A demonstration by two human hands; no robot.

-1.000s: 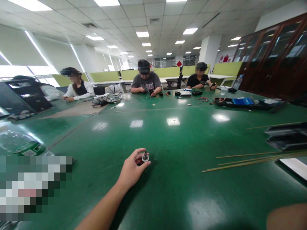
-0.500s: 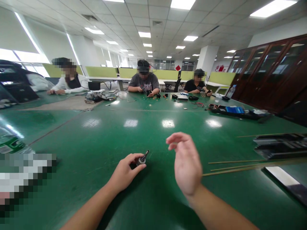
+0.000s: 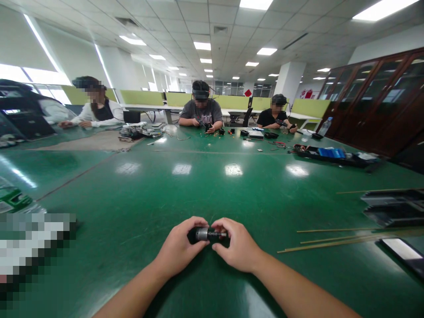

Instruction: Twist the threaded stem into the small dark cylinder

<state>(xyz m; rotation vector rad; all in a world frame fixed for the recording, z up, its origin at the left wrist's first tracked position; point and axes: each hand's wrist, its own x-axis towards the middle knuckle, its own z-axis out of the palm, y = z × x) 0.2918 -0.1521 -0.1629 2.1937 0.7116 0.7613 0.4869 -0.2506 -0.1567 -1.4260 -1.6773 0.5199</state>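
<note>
A small dark cylindrical part (image 3: 202, 234) with a silver collar and a thin stepped shaft lies on its side between my two hands, low over the green table (image 3: 159, 194). My left hand (image 3: 175, 247) is closed round its thicker left end, thumb in front and fingers behind. My right hand (image 3: 241, 246) curls round the shaft end, fingertips on its far side and thumb in front. The exact kind of part cannot be made out, and my left palm hides its left end.
Thin brass-coloured rods (image 3: 331, 240) lie to the right, beside black metal rails (image 3: 394, 207) and a phone-like slab (image 3: 402, 251). At the left are a blurred-out flat object (image 3: 36, 243) and a green-labelled bottle (image 3: 16, 201). Several people sit across the table among loose parts.
My right hand has come down and left from the air onto the shaft end. The part has tipped from pointing up to lying sideways, its shaft to the right.
</note>
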